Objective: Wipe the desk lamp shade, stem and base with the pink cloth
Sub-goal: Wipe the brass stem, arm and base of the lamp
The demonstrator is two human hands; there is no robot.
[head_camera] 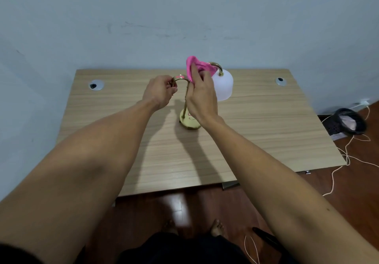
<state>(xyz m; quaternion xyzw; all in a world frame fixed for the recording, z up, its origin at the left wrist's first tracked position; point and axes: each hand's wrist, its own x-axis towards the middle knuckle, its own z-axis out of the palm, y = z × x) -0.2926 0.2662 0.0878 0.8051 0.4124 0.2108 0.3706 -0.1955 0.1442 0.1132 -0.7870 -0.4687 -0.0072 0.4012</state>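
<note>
- My right hand (202, 97) is closed around a bunched bright pink cloth (198, 68), pressing it onto the top of the brass lamp's curved arm; the cloth sticks up above my fingers.
- My left hand (159, 91) is curled shut, pinching the left end of the shiny brass arched stem (182, 78) between fingertips and thumb.
- The stem loops over from my left hand, passes under the cloth, and comes out on the right as a brass hook (217, 68) carrying the frosted white bell-shaped shade (223, 86), which hangs mouth down, just beside my right hand.
- Below my hands, the straight upright part of the stem drops to the round brass base (188, 122), partly hidden by my right wrist; the base stands on the counter.
- The light wood-grain counter (266, 130) carries the lamp near its middle, toward the back edge, against a pale blue wall (184, 17).
- Two round silver cable grommets (96, 84) sit at the counter's back corners.
- On the dark wooden floor (365, 181) to the right, I see a black mesh bin (348, 122) and a loose pale cord (338, 167).
</note>
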